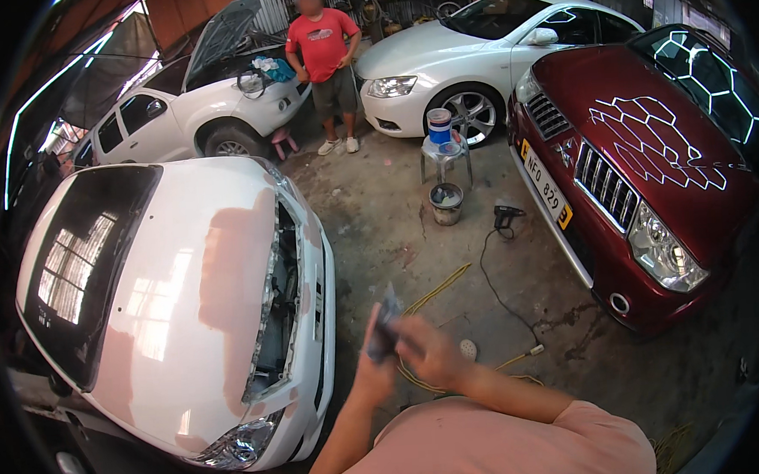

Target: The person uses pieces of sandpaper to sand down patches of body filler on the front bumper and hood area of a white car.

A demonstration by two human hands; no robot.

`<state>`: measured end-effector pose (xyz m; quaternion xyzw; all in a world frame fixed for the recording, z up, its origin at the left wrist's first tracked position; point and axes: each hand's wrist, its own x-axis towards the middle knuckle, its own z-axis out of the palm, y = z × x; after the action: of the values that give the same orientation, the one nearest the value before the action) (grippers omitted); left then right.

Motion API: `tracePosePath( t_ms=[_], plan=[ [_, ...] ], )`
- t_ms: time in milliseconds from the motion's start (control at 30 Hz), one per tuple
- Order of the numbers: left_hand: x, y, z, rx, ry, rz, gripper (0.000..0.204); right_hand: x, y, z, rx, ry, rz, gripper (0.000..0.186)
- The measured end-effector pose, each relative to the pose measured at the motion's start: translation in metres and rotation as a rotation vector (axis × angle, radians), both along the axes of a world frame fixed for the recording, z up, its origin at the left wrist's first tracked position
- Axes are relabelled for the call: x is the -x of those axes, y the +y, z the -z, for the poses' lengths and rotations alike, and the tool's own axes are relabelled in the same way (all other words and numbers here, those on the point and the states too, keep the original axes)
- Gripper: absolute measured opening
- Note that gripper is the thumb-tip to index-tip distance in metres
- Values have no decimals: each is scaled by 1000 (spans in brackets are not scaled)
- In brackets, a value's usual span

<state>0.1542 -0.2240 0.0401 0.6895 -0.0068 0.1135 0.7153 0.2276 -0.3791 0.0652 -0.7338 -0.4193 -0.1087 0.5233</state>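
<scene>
near car: white, at left, nose toward the middle; dull pinkish patches on the bonnet, gap open along its front edge.
red car: dark red, at right; hexagon-shaped light reflections on bonnet and windscreen.
far car: white, at the back, nose to the left.
pickup: white, back left, bonnet raised.
person: red shirt, dark shorts; standing between pickup and far car.
stool: pale, near the far car's front wheel.
bucket: grey, on the floor just before the stool.
tub: blue and white, upright on the stool.
power tool: black, gun-shaped, on the floor near the red car; dark cord attached.
left hand: raised over the floor, fingers partly closed around a dark object.
right hand: fingers bent, tips against the same object; blurred, cannot tell whether they grip it.
dark object: small, between both hands, right of the near car's front; blurred, kind cannot be told.
</scene>
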Motion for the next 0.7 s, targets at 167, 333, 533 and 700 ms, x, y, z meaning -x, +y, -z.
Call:
tracePosePath(
  t_ms=[167, 333, 533, 700],
  plan=[
    [0, -17, -9, -72, -124, 63, 83, -16, 10, 8, -145, 72, 112, 35],
    [-5, -4, 9, -11, -54, 32, 84, 18, 8, -9, -70, -113, -8, 30],
    [-2, 6, 5, -16, 70, 152, 77, -11, 0, 14, -5, -174, 27, 43],
    [-14, 44, 43, -60, 234, 224, 71, 11, 2, -5, -29, -383, -285, 48]
  ],
)
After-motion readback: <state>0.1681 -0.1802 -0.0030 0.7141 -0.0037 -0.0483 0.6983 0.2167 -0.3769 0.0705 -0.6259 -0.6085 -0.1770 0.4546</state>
